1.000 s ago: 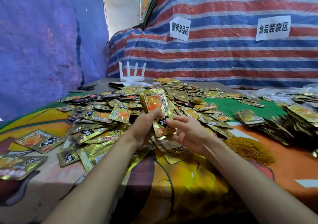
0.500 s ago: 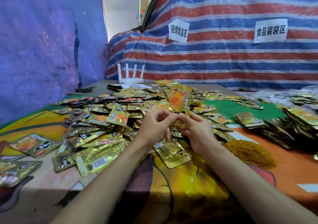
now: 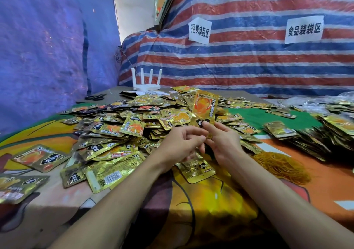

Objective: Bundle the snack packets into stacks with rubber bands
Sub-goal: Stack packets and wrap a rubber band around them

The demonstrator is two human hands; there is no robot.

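The gold foil snack packet [image 3: 205,107] stands upright above the pinching grip of the right hand [image 3: 222,143]; the left hand [image 3: 180,143] curls beside, hold unclear.

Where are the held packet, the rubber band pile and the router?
held packet [image 3: 203,106], head view, orange print on its front.
rubber band pile [image 3: 281,165], head view, middle of the heap.
router [image 3: 146,87], head view, white base.

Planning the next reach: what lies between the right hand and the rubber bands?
Head view: only a few loose packets lie between the right hand and the rubber bands.
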